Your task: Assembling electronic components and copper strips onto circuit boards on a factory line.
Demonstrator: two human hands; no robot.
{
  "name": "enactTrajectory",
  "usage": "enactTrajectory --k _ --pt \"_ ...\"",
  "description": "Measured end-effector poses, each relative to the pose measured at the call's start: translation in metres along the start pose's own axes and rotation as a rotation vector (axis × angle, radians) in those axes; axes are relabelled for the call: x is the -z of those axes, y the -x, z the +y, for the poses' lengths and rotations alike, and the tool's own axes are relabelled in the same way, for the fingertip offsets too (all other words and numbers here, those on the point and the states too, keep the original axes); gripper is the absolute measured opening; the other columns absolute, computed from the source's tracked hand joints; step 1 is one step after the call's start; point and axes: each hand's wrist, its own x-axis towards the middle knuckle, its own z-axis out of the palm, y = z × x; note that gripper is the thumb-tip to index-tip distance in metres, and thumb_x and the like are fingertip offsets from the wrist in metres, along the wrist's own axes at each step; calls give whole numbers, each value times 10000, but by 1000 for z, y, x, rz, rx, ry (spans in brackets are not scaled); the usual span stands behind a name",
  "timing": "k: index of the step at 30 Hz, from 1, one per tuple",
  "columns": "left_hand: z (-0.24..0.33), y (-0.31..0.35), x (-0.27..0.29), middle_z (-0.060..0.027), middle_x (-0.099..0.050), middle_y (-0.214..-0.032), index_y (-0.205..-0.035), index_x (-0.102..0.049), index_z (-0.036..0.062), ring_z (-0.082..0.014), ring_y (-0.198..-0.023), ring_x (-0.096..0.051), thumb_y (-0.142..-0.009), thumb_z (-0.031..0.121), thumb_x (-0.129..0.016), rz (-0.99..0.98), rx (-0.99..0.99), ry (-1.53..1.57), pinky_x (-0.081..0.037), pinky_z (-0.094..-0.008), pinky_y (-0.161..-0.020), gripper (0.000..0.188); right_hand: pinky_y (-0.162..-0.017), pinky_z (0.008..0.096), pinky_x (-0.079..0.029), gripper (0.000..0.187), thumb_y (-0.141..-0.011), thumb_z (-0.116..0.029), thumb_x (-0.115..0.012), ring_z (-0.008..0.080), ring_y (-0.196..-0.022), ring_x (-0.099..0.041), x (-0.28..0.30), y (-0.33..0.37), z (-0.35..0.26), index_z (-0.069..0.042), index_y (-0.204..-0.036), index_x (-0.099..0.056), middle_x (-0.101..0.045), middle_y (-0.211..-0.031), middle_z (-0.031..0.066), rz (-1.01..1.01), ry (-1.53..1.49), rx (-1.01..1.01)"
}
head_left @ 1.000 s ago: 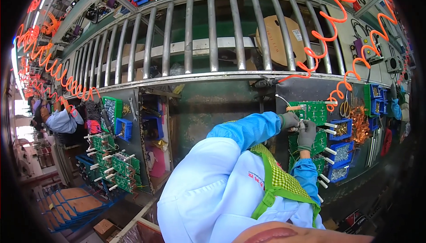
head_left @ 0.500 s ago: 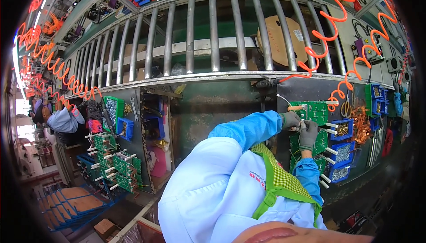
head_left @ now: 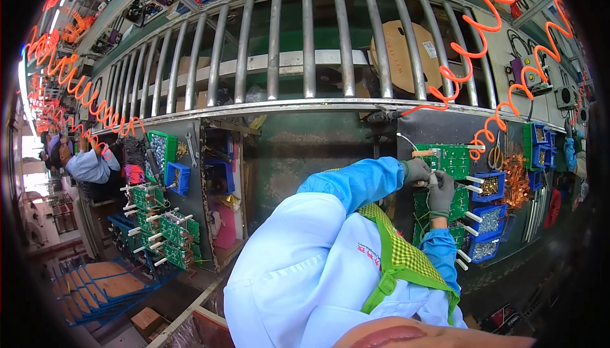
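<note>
Currently works at the right-hand counter [head_left: 438, 127], edged on the left by green floor [head_left: 305, 137] and beyond by a metal rail [head_left: 305, 105], with bare dark surface between that rail and the top green circuit board [head_left: 457, 165]. Has three blue bins [head_left: 503, 186] just to the right: brass-coloured pieces [head_left: 488, 186] in the farthest, silvery pieces [head_left: 490, 219] in the others. Holds the left hand [head_left: 416, 171] curled at the board's lower left, the right hand [head_left: 440, 194] narrowed just beside; cannot tell the thing in either.

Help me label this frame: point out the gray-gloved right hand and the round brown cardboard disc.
Gray-gloved right hand [head_left: 439, 197], head view: middle of the glove.
Round brown cardboard disc [head_left: 396, 63], head view: flat face, left of centre.
</note>
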Motion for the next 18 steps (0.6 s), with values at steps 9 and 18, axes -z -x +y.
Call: enactTrajectory --k 9,18 --pt "3 3 -4 -96 -620 -688 -867 -618 -29 -118 -485 -548 -768 1 -544 2 35 50 -430 -251 -427 127 -727 347 -463 227 -782 -208 -645 244 -877 -552 9 -5 -17 -43 -924 -583 -546 -876 118 -143 477 -90" --pt "7 4 -4 -92 -612 -663 -837 -619 -36 -117 -473 -545 -762 -14 -537 21 40 88 -440 -254 -429 114 -767 370 -444 253 -786 -209 -636 289 -882 -533 9 -7 -6 -21 -938 -563 -519 -947 141 -122 509 -61"
